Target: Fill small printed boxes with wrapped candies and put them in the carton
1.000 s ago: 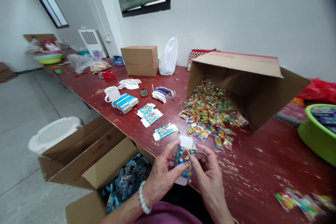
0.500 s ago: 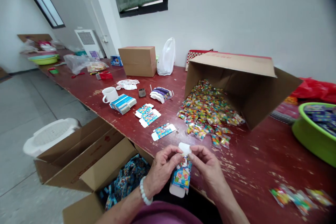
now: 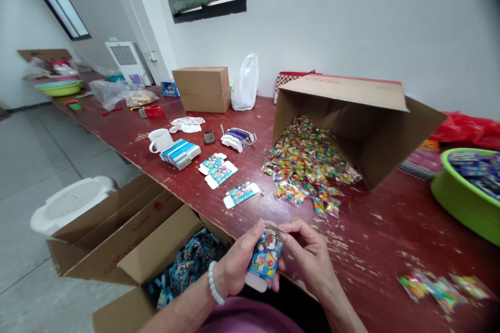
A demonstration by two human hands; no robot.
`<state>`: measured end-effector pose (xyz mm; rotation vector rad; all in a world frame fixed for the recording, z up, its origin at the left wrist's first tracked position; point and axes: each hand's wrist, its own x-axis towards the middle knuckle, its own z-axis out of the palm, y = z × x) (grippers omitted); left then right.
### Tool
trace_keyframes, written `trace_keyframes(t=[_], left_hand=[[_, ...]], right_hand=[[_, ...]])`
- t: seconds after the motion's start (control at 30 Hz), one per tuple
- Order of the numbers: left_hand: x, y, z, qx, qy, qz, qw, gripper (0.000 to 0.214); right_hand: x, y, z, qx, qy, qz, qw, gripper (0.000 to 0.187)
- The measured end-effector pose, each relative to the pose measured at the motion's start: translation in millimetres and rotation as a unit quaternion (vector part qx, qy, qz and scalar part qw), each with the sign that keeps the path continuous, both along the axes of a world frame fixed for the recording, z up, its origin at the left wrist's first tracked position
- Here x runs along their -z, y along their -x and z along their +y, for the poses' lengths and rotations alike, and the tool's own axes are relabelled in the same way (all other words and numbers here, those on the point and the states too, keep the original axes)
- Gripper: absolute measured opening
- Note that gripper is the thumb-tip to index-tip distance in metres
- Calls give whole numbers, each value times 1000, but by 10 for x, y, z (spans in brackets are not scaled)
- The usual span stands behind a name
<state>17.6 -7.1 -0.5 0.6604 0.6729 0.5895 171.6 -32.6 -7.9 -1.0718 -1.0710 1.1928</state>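
Note:
A small blue printed candy box [image 3: 266, 256] is between my hands at the table's front edge. My left hand [image 3: 240, 257], with a pale bead bracelet on the wrist, wraps round the box from the left and below. My right hand [image 3: 307, 247] pinches the box's top end, where the flap is folded over. At the lower end a white flap sticks out. Beyond my hands, flat printed boxes [image 3: 241, 194] lie on the red table [image 3: 273, 213]. Small clear candy packets [image 3: 308, 158] spill from a tipped carton [image 3: 375, 135].
On the left below the table, an open carton [image 3: 133, 263] holds many blue boxes. A white mug [image 3: 160, 140], a blue-striped stack [image 3: 180, 154] and a purple stack [image 3: 238, 139] stand ahead. At right are a green basin [image 3: 461, 208] and several loose candy packets [image 3: 445, 291].
The white top flap, upright before, is now folded down at the box's end. My left hand has shifted from pinching the top to wrapping round the box's side.

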Motion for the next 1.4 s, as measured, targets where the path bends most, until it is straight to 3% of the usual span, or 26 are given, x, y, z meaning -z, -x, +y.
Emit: trace_keyframes(t=[0.13,0.2,0.43,0.8,0.93,1.07,1.23,1.33,1.4], left_hand=[[18,-31,11,-2,-4,28,1000,68],[-6,-40,14,4,-17,43,999,69],[-49,-71,-14,-12,-88,88,992,69],[43,65,48,59,-182,81,978,71],[40,92,49,47,-202,106,972,70],[44,110,53,50,-223,125,966,72],[114,56,48,41,-188,126,973,72],[149,-18,24,0,-174,132,976,69],[158,-70,19,-28,-161,120,979,67]], right_hand=[[-91,-62,-19,-26,-78,-126,989,21],[-127,-84,-14,-19,-80,-149,985,25],[-146,-25,52,-15,44,-67,997,33],[-183,25,79,-42,64,42,996,29],[-168,11,54,-34,-5,-54,998,21],[-150,-37,-25,-53,-97,-169,979,18],[-86,-16,-117,-40,-128,-265,955,16],[-61,23,-95,-18,-148,-311,939,13],[-32,-20,-17,-30,-129,-305,943,14]])
